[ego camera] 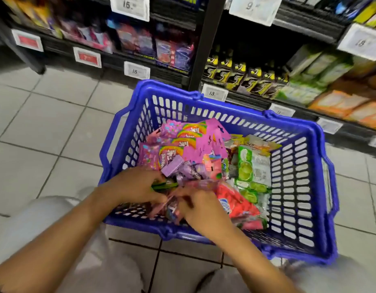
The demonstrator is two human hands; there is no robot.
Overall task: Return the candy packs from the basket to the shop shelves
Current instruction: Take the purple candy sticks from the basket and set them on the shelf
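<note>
Both my hands are down in the blue basket (297, 187), which sits on the tiled floor (45, 127) right in front of the shop shelves (305, 28). My left hand (138, 185) is at the basket's near left corner, fingers curled around a thin green pack (163, 185). My right hand (200, 210) is just beside it, fingers pinching a crinkly purple-pink pack (200, 183); its print is too blurred for me to read. Deeper in the basket, against its far left wall, lies a fan of pink Skittles packs (182, 142), the name readable on the nearest one. Small purple packs (182, 168) are heaped just beyond my left hand. Toward the basket's right wall lie green-and-white packs (252, 168) and a red pack (235, 199), their labels unreadable. On the shelves behind the basket, white price tags read 15 (137, 70), 13 (214, 93), another 15 (130, 6), 9 (253, 7) and 18 (361, 42). Two red tags (87, 57) hang farther left, their text blurred.
</note>
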